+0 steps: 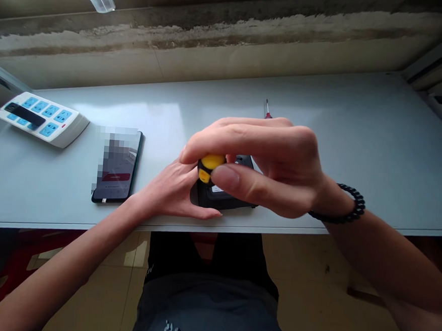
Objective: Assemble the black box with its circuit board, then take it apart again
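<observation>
Pale table (358, 145) stretches before you below a stained wall (251, 51). Fingers of your right hand (294, 165) pinch a yellow-black handle (211, 161) over a black device (222, 201). Your left hand (176, 185) is at its 9 o'clock, thumb spread; whether it grips, one cannot tell. Farther: red-collared tool (268, 110) at 1 o'clock, phone (117, 191) at 9, power strip (69, 136) toward 10.
</observation>
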A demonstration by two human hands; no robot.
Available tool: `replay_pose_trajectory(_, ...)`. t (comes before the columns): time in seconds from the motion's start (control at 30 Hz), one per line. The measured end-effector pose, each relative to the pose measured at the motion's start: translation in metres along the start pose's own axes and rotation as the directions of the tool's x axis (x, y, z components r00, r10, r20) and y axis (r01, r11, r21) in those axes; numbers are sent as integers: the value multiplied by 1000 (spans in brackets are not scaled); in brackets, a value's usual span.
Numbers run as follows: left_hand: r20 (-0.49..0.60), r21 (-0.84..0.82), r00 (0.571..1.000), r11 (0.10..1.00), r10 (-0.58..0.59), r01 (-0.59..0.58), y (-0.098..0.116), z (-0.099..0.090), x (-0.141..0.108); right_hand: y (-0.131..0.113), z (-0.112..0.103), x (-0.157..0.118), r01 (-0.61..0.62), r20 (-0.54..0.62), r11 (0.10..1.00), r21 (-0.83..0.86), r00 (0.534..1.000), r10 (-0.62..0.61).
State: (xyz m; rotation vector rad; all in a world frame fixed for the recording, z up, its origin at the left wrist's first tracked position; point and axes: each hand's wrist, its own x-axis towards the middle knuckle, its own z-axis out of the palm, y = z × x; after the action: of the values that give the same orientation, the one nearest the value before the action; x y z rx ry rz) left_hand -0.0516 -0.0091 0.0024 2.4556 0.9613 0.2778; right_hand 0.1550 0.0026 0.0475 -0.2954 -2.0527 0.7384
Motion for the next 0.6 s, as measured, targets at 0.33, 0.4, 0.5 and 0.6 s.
replay_pose_trajectory(0.33, -36, 56, 999, 998, 34, -32, -3, 1, -3, 2, 7, -2, -37, -87, 987, 157, 995, 52)
replay_pose_trajectory(0.4, -48, 65, 997, 997, 52, -49, -4, 2, -2, 5, 7, -3, -44, -85, 992, 117, 995, 54)
replay_pose_trajectory(0.5, -67, 62, 994, 995, 83, -79, -5, 3, -2, 10, 9, -4, 37, -117, 999, 16, 992, -35)
replay_pose_trajectory(0.6, -93, 67, 992, 995, 84, -78, -6, 4, -4, 14, 9, -3, 92, -187, 994, -58, 977, -101)
